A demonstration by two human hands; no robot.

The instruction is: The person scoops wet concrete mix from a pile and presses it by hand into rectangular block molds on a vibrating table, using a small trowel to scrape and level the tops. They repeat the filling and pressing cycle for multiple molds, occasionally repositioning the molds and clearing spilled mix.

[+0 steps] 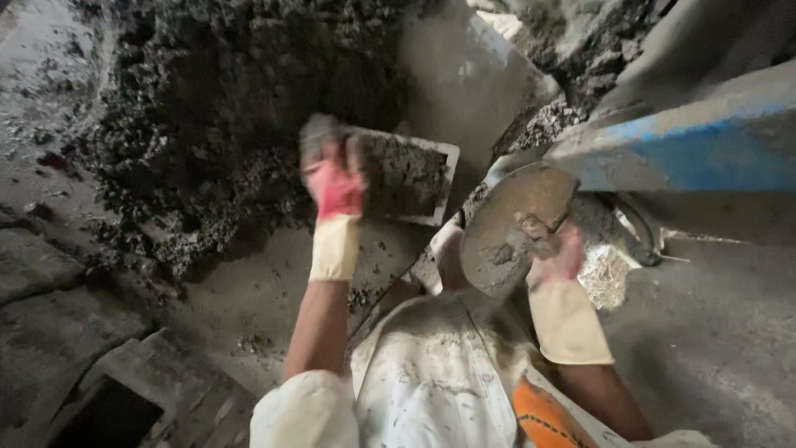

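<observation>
Head view: the left hand [332, 178], gloved, clamps its grip on a mould [406, 178] full of wet mix, just below the heap [207, 99]. It looks heavy, gritty, slippery; best held by its rims. The right hand [554, 253] grips a pan [514, 220] beside the mould.

No packages, labels, signs or screens are visible in the head view. No surface in view carries a printed panel, sticker or display.
</observation>
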